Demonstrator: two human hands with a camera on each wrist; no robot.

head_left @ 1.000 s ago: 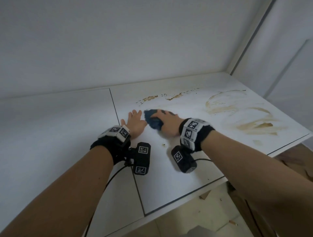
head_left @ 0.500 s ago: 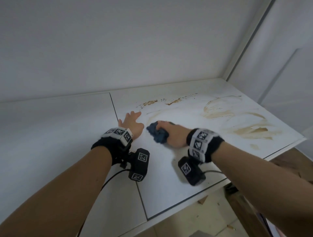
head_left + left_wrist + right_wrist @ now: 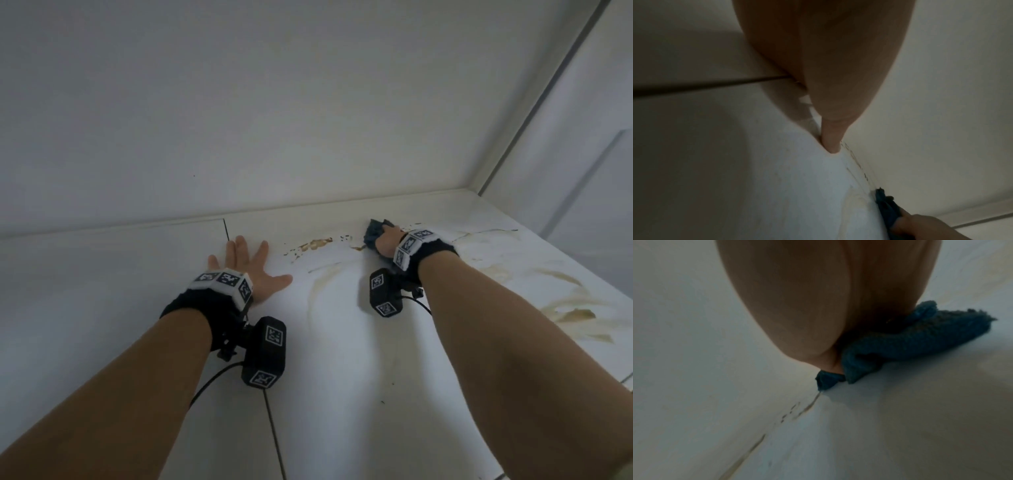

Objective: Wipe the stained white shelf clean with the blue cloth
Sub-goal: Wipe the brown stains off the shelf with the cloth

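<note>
The white shelf (image 3: 342,342) carries brown stains (image 3: 313,244) along its back edge and broader smears (image 3: 575,313) at the right. My right hand (image 3: 386,240) grips the bunched blue cloth (image 3: 374,231) and presses it down near the back wall, on the stain line. In the right wrist view the blue cloth (image 3: 900,340) bulges out under the palm, with brown streaks (image 3: 807,407) trailing from it. My left hand (image 3: 251,262) lies flat on the shelf, fingers spread, left of the stains. The left wrist view shows the thumb (image 3: 831,142) on the surface and the cloth (image 3: 885,206) farther off.
A white back wall (image 3: 274,120) rises directly behind the shelf, and a white side panel (image 3: 582,154) closes the right end. A dark seam (image 3: 274,435) splits the shelf surface into two boards. Faint wiped arcs (image 3: 322,277) mark the middle.
My right hand has pushed the cloth away from me and to the right, from beside the left hand up to the stains at the back wall. The left hand has stayed flat.
</note>
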